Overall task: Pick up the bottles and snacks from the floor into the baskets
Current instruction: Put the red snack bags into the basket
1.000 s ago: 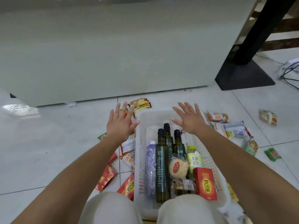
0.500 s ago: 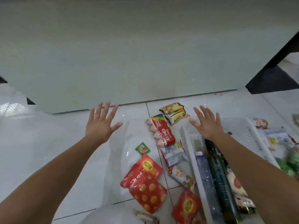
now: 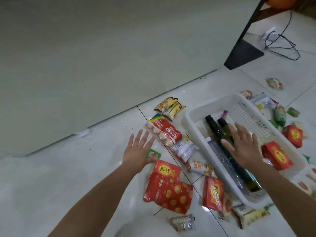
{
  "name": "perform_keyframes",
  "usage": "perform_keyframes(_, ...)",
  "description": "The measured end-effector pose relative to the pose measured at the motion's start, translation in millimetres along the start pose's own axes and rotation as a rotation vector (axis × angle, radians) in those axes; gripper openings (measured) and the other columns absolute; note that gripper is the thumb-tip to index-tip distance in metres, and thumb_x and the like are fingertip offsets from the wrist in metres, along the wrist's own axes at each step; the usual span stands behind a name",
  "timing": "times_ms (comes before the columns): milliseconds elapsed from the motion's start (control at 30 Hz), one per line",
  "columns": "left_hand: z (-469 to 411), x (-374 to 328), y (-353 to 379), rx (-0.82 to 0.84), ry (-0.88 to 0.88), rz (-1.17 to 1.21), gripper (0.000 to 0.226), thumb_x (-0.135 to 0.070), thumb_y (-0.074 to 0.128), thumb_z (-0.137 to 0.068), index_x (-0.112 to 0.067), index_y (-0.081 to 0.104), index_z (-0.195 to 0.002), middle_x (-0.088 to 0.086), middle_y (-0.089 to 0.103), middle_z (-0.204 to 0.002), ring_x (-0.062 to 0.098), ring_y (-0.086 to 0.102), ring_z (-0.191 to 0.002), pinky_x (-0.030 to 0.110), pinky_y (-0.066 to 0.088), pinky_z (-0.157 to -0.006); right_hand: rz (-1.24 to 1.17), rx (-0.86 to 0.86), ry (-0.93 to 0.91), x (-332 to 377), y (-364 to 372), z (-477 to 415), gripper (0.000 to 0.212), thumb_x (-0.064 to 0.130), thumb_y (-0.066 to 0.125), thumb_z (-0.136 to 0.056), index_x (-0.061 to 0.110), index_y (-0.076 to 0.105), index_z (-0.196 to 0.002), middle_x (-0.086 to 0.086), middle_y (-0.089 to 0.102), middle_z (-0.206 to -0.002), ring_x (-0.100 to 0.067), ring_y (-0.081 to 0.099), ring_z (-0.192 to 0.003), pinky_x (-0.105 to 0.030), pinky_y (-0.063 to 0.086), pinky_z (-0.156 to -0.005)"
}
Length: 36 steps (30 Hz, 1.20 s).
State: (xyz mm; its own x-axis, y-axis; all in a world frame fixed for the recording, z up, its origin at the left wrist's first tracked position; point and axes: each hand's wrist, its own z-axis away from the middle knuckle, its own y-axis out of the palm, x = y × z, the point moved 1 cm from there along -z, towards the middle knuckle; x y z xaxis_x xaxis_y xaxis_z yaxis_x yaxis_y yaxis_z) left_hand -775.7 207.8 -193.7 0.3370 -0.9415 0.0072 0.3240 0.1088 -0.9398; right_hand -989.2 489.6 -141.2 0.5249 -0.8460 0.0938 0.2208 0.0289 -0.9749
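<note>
A white plastic basket (image 3: pixel 248 106) sits on the tiled floor at right, holding dark glass bottles (image 3: pixel 215 127), a clear water bottle (image 3: pixel 222 161) and a red box (image 3: pixel 277 157). My right hand (image 3: pixel 242 146) hovers open over the bottles in the basket. My left hand (image 3: pixel 139 151) is spread open above the floor, just left of a red and white sausage pack (image 3: pixel 164 133) and over a small green packet (image 3: pixel 154 153). Red snack bags (image 3: pixel 168 187) lie below my left hand. Yellow snack packs (image 3: pixel 169 106) lie further back.
A grey panel (image 3: pixel 102 48) stands along the floor behind the snacks. A black stand base (image 3: pixel 242 53) and cables (image 3: pixel 282 43) are at the upper right. More snack packets (image 3: pixel 280 115) lie scattered right of the basket and near the bottom (image 3: pixel 183 223).
The view has swung and tilted, so the basket now lies at the right. My left hand has come down towards the sausage pack and my right hand has moved over the bottles.
</note>
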Motion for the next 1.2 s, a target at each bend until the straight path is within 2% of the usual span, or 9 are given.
perform_keyframes(133,6,-33,37,0.024,0.147,0.017,0.094,-0.075,0.033,-0.082,-0.031,-0.013,-0.151,0.002,-0.021,-0.158,0.026,-0.023,-0.144,0.048,-0.015,-0.114,0.004,-0.026,-0.077,14,50,47,0.094,0.080,-0.011,-0.075,0.027,-0.001,-0.152,0.002,-0.005,-0.160,-0.018,-0.007,-0.147,-0.038,-0.016,-0.114)
perform_keyframes(367,32,-40,76,0.114,0.291,0.004,0.102,-0.072,0.050,-0.078,-0.030,-0.007,-0.152,0.001,-0.026,-0.156,0.027,-0.020,-0.145,0.046,-0.016,-0.114,0.153,0.037,-0.278,59,118,93,0.086,0.073,0.012,-0.088,0.013,0.017,-0.149,-0.012,0.021,-0.156,-0.023,0.009,-0.145,-0.045,0.003,-0.116)
perform_keyframes(500,44,-49,94,0.133,0.289,-0.018,0.101,-0.055,0.062,-0.081,-0.025,-0.002,-0.153,0.004,-0.013,-0.160,0.026,-0.010,-0.147,0.045,-0.001,-0.118,0.043,0.179,-0.334,81,134,96,0.111,0.089,0.010,-0.066,0.016,0.007,-0.151,-0.007,0.018,-0.158,-0.023,0.010,-0.146,-0.036,-0.003,-0.119)
perform_keyframes(633,51,-56,101,0.048,0.224,0.080,0.092,-0.042,0.070,-0.080,-0.023,0.013,-0.150,0.009,0.012,-0.155,0.029,0.021,-0.139,0.040,0.028,-0.112,-0.102,0.346,-0.213,93,146,97,0.102,0.070,0.056,-0.073,0.017,0.015,-0.150,-0.005,0.026,-0.153,-0.023,0.021,-0.141,-0.035,0.014,-0.116)
perform_keyframes(733,54,-59,101,0.046,0.139,0.278,0.090,-0.033,0.077,-0.075,-0.018,0.021,-0.144,0.010,0.024,-0.142,0.026,0.043,-0.123,0.036,0.048,-0.096,-0.062,0.363,-0.238,99,152,96,0.095,0.060,0.066,-0.073,0.019,0.023,-0.146,-0.005,0.039,-0.142,-0.023,0.034,-0.131,-0.035,0.025,-0.110)
perform_keyframes(867,57,-54,96,0.091,-0.039,0.718,0.077,-0.013,0.079,-0.069,-0.013,0.033,-0.131,0.006,0.050,-0.120,0.021,0.055,-0.108,0.030,0.051,-0.078,-0.055,0.395,-0.215,103,158,92,0.073,0.050,0.074,-0.069,0.021,0.046,-0.130,-0.004,0.050,-0.124,-0.022,0.045,-0.119,-0.034,0.037,-0.096)
perform_keyframes(967,59,-45,99,0.187,-0.185,1.017,0.057,-0.002,0.081,-0.065,-0.008,0.056,-0.116,0.005,0.063,-0.109,0.022,0.061,-0.101,0.032,0.053,-0.081,-0.283,0.494,-0.110,101,161,91,0.058,0.036,0.082,-0.065,0.016,0.060,-0.115,-0.002,0.050,-0.107,-0.021,0.051,-0.109,-0.028,0.042,-0.082)
perform_keyframes(1100,61,-43,96,0.260,-0.301,1.417,0.011,-0.014,0.072,-0.083,-0.006,0.068,-0.089,0.007,0.067,-0.089,0.021,0.063,-0.086,0.028,0.052,-0.078,-0.518,0.530,-0.030,93,161,92,0.043,0.020,0.085,-0.061,0.017,0.065,-0.099,-0.003,0.068,-0.103,-0.021,0.062,-0.099,-0.031,0.051,-0.083)
perform_keyframes(1200,52,-45,84,0.022,-0.340,1.432,0.028,-0.025,0.051,-0.098,-0.007,0.064,-0.081,-0.001,0.059,-0.075,0.008,0.058,-0.071,0.019,0.044,-0.067,-0.669,0.516,0.054,83,160,94,0.046,0.013,0.086,-0.059,0.016,0.066,-0.101,-0.002,0.071,-0.101,-0.021,0.065,-0.096,-0.038,0.054,-0.087)
